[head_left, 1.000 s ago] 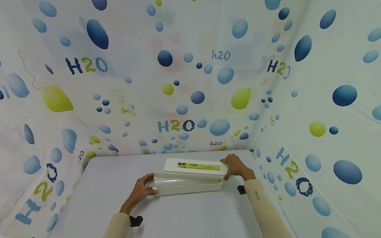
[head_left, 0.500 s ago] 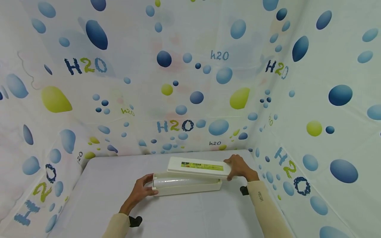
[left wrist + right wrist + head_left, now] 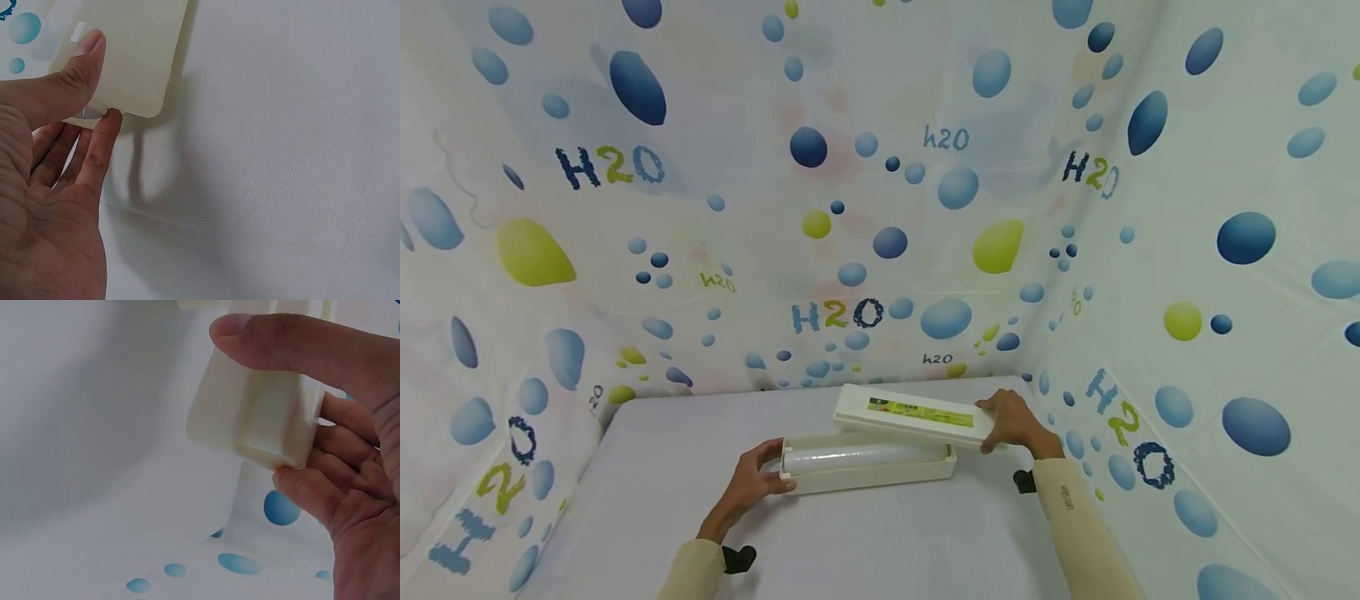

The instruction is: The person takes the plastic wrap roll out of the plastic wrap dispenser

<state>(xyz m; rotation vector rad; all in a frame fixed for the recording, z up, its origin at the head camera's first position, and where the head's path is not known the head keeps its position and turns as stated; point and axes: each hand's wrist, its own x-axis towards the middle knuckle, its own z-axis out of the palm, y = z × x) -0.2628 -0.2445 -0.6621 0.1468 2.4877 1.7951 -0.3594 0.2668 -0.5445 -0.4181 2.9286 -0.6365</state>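
Observation:
In the head view, a long cream box base [image 3: 880, 479] sits on the white table, with a shiny roll of plastic wrap [image 3: 861, 457] lying inside it. My left hand [image 3: 751, 482] grips the base's left end, thumb on the front wall; the left wrist view shows the thumb flat on the cream wall [image 3: 140, 69]. Behind and above the base hangs its white lid [image 3: 856, 406], bearing a yellow-green label [image 3: 921, 412] and slanting down to the right. My right hand [image 3: 1013, 422] pinches the lid's right end, thumb on one side and fingers on the other, also seen in the right wrist view.
A white cloth covers the table [image 3: 880, 550]. Curtain walls [image 3: 752, 250] printed with blue and green drops and "H2O" enclose it at the back and both sides. Dark wrist straps [image 3: 739, 559] show under the sleeves.
My right hand has moved the lid up, back and to the right off the base, uncovering more of the roll. The left hand keeps its hold on the base.

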